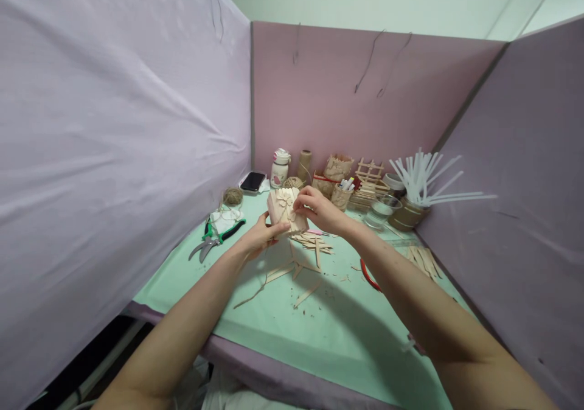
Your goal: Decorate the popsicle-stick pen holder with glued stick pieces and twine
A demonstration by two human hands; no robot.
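My left hand (261, 236) grips a small box of pale wooden craft sticks (275, 213) from below and the left, holding it above the table. A petalled wooden flower (285, 198) sits on the face of the box. The fingers of my right hand (319, 208) are pinched together at the right part of that face. What they pinch, if anything, is too small to make out. Under the box lie a heap of thin wooden sticks (322, 246) and a few loose strips (306, 295). A piece of twine (250, 298) lies at the left of them.
Green-handled pruning shears (214, 237), a twine ball (232, 196) and a phone (253, 182) lie at left. Along the back stand a white bottle (280, 169) and a pen holder (341, 198). A water glass (382, 213) and a pot of white sticks (407, 215) stand right. Red handles (368, 276) show beside my right forearm.
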